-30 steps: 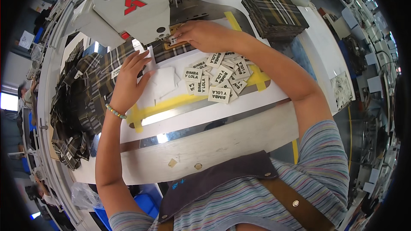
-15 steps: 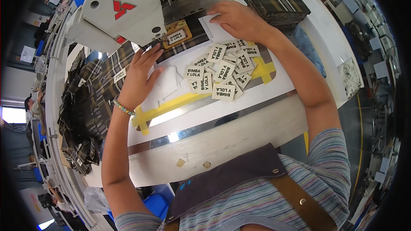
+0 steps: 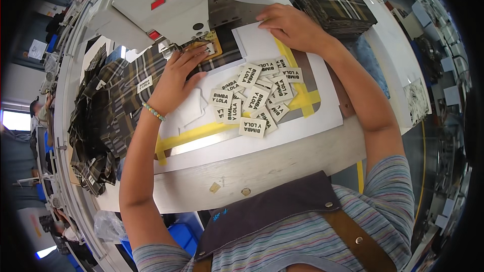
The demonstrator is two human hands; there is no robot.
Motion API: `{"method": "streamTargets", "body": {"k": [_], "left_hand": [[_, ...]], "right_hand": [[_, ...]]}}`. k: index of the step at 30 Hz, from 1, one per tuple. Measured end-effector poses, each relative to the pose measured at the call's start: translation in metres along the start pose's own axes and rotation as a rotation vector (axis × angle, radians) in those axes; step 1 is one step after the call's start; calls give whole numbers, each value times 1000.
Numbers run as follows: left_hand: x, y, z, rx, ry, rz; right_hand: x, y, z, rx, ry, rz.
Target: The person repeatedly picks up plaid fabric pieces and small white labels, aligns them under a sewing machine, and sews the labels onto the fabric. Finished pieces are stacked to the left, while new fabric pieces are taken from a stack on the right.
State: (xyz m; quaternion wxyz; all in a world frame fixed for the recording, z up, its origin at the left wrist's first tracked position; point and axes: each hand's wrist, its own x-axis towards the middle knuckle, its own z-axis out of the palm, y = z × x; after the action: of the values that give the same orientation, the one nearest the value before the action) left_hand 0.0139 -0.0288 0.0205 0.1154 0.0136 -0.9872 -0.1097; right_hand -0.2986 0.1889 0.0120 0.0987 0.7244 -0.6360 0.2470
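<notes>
My left hand (image 3: 176, 81) lies with its fingers stretched over an orange-yellow frame (image 3: 217, 45) on the dark plaid fabric (image 3: 133, 70), beside the head of a white sewing machine (image 3: 151, 7). The fingers partly cover a pale printed label (image 3: 209, 49) in that frame. Above the right side of a white board (image 3: 322, 103) edged with yellow tape hovers my right hand (image 3: 297, 29). Its fingers are loosely bent and apart, near a white sheet (image 3: 252, 40), with nothing visible in them. Between my hands, several loose labels (image 3: 255, 98) are heaped on the board.
A stack of folded plaid pieces (image 3: 335, 5) stands at the back right. Bunched plaid fabric (image 3: 93, 131) hangs over the left side. A blue bin (image 3: 182, 236) and a clear plastic bag (image 3: 109, 225) are below the table edge. Other people work far left.
My left fingers have moved onto the frame, covering part of its label. The white board with its heap of labels has shifted toward me relative to the machine. The whole view has shifted slightly.
</notes>
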Motion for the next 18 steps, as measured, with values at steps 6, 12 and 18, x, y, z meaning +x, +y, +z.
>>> {"method": "streamTargets", "body": {"k": [6,12,18], "left_hand": [[7,-5,2,2,-19,16],[12,-5,-5,-24,-42,33],[12,-5,-7,-4,-39,40]], "right_hand": [[1,5,0,7,0,-34],[1,9,2,34,8,-24],[2,8,0,28,7,-23]]}}
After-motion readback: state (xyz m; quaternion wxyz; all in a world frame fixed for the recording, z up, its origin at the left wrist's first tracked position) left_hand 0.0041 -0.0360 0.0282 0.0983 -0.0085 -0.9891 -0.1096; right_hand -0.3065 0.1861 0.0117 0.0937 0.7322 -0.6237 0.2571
